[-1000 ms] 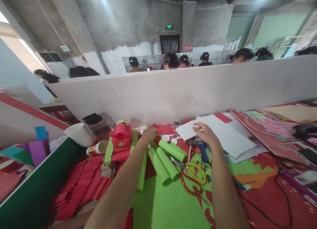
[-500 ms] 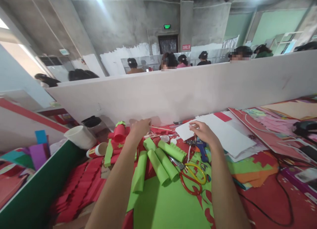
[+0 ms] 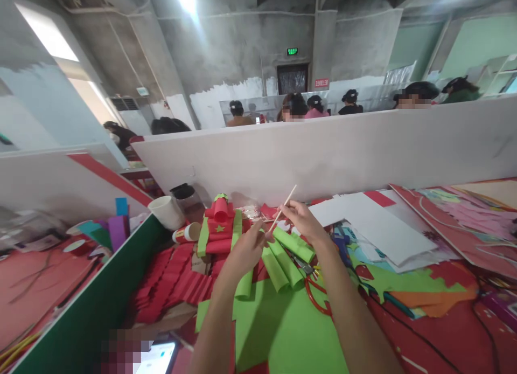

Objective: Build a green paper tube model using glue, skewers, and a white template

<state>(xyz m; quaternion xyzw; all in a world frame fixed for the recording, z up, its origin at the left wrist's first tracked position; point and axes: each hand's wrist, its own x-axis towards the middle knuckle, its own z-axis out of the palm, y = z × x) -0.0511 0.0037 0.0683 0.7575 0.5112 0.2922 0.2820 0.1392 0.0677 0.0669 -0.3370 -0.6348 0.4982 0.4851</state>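
A thin pale wooden stick (image 3: 289, 198) slants upward between my two hands. My left hand (image 3: 251, 249) pinches its lower end. Higher up, the fingers of my right hand (image 3: 302, 219) are closed on the same stick. Under and just beyond the hands lie several rolled green paper tubes (image 3: 276, 269), on a flat green sheet (image 3: 288, 331). Scissors with red and yellow handles (image 3: 317, 297) are partly covered by my right forearm. Left of my left hand stands a red and green paper figure (image 3: 220, 228) with a star on its front.
Pleated red strips (image 3: 169, 279) lie at the left beside a green board (image 3: 92, 304). A white cup (image 3: 166, 212) and a paper roll (image 3: 188, 233) stand behind them. White sheets (image 3: 383, 231) are at the right. A white partition (image 3: 343, 153) closes the far side; people sit beyond it.
My left hand has come back from the table's far side with the stick. My right hand has left the white paper and joined it on the stick. The view has shifted left.
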